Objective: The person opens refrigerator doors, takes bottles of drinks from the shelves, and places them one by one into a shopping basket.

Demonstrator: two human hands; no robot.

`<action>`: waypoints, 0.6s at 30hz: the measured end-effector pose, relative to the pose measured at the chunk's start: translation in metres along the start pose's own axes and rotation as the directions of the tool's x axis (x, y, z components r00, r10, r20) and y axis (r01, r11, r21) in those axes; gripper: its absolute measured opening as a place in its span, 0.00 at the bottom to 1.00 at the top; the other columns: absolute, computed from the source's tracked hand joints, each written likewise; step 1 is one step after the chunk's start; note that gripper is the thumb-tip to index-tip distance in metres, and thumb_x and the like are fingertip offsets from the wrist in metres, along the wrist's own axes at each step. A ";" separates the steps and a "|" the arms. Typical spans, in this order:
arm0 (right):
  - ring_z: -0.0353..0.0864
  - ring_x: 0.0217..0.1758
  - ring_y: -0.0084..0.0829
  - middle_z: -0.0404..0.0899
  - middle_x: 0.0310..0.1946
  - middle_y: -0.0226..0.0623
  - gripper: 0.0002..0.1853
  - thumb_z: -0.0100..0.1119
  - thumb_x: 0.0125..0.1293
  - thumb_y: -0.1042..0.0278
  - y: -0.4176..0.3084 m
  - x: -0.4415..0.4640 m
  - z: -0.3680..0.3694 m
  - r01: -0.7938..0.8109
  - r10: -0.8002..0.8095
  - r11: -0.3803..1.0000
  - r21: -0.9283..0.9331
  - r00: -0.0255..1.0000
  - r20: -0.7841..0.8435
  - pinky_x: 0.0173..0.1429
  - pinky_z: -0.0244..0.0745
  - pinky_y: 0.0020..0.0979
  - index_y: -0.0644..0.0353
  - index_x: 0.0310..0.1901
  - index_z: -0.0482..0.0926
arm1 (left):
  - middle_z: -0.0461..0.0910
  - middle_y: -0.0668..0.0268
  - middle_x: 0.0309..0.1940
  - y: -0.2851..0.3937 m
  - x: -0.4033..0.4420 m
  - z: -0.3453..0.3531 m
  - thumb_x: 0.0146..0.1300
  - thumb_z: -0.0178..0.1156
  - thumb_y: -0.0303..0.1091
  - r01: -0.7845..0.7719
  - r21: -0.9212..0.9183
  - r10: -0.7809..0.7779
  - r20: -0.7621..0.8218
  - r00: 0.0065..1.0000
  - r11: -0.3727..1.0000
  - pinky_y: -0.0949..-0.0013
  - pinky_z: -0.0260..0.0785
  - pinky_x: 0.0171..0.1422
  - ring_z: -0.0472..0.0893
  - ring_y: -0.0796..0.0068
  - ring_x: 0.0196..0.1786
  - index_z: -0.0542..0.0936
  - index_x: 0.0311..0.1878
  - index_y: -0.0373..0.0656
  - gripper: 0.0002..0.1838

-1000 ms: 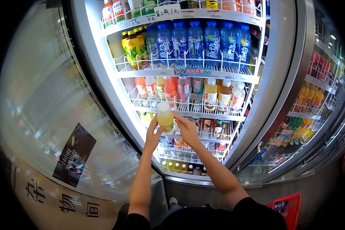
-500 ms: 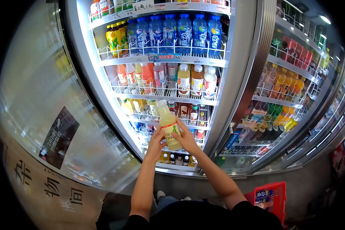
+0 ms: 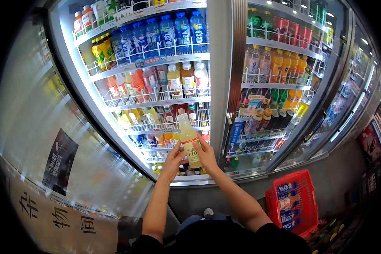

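Observation:
A pale yellow juice bottle (image 3: 189, 137) with a whitish cap is tilted slightly left between my two hands, in front of the lit cooler shelves. My right hand (image 3: 205, 157) grips its right side, thumb across the label. Against the bottle's lower left side, the fingers of my left hand (image 3: 172, 163) are closed, their tips partly hidden. The label, with a red band at its top, faces me. Behind it are wire shelves with more drinks, among them a row of blue-labelled bottles (image 3: 167, 31).
The cooler's glass door (image 3: 89, 139) stands open at my left. To the right is another cooler section (image 3: 279, 63) behind glass. A red shopping basket (image 3: 311, 199) holding several bottles is on the floor at my lower right.
My view has swung to the right, so the shelves sit further left and the red basket shows more fully. The bottle stays in both hands and has turned a little.

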State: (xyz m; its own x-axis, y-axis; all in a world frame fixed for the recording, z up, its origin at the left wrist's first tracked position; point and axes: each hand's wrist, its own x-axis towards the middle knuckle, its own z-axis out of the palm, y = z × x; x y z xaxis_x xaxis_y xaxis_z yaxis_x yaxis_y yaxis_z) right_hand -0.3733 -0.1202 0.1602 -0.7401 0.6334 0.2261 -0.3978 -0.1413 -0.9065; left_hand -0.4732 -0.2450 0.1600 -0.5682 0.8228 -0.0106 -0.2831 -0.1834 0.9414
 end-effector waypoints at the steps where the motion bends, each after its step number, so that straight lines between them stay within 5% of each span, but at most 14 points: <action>1: 0.77 0.51 0.19 0.79 0.55 0.36 0.30 0.56 0.74 0.60 -0.006 -0.009 -0.004 -0.050 0.050 0.999 0.002 0.998 -0.044 0.53 0.74 0.23 0.60 0.73 0.62 | 0.71 0.70 0.52 -0.003 -0.004 0.004 0.70 0.58 0.31 0.008 0.001 -0.008 0.020 1.000 1.000 0.68 0.76 0.56 0.74 0.78 0.55 0.57 0.77 0.50 0.34; 5: 0.77 0.47 0.17 0.81 0.51 0.34 0.29 0.53 0.76 0.55 -0.010 -0.046 -0.018 0.021 -0.020 1.000 0.009 0.992 -0.122 0.49 0.74 0.22 0.58 0.72 0.64 | 0.72 0.69 0.53 -0.013 -0.027 0.023 0.69 0.59 0.28 0.028 0.016 -0.030 0.129 0.991 0.999 0.70 0.77 0.55 0.76 0.79 0.53 0.57 0.77 0.50 0.36; 10: 0.73 0.58 0.20 0.75 0.61 0.36 0.27 0.40 0.80 0.55 -0.025 -0.101 -0.029 0.017 -0.035 0.996 -0.086 0.976 -0.215 0.62 0.69 0.24 0.60 0.74 0.61 | 0.74 0.67 0.55 -0.034 -0.059 0.045 0.69 0.59 0.28 0.039 0.007 -0.040 0.174 0.984 0.999 0.71 0.76 0.55 0.78 0.79 0.50 0.60 0.76 0.47 0.33; 14: 0.73 0.59 0.20 0.74 0.62 0.36 0.28 0.39 0.80 0.55 -0.032 -0.149 -0.045 0.048 -0.066 0.996 -0.073 0.962 -0.264 0.62 0.69 0.24 0.61 0.75 0.58 | 0.75 0.63 0.59 -0.048 -0.085 0.069 0.70 0.58 0.30 0.118 0.000 -0.115 0.232 0.966 0.993 0.70 0.74 0.58 0.79 0.75 0.55 0.62 0.75 0.44 0.31; 18: 0.65 0.69 0.25 0.63 0.71 0.38 0.29 0.36 0.81 0.57 -0.041 -0.190 -0.066 0.129 -0.122 0.992 0.013 0.967 -0.224 0.72 0.59 0.28 0.62 0.76 0.51 | 0.76 0.63 0.56 -0.051 -0.105 0.098 0.71 0.58 0.30 0.140 0.067 -0.155 0.322 0.934 0.988 0.69 0.75 0.58 0.78 0.74 0.56 0.62 0.74 0.40 0.30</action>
State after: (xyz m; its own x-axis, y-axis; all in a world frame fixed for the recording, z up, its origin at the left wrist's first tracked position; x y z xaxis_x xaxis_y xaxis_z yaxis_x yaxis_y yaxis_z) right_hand -0.1809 -0.1845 0.1307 -0.5452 0.8003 0.2495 -0.4969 -0.0688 -0.8651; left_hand -0.3237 -0.2694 0.1458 -0.2382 0.9701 -0.0469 -0.3077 -0.0296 0.9510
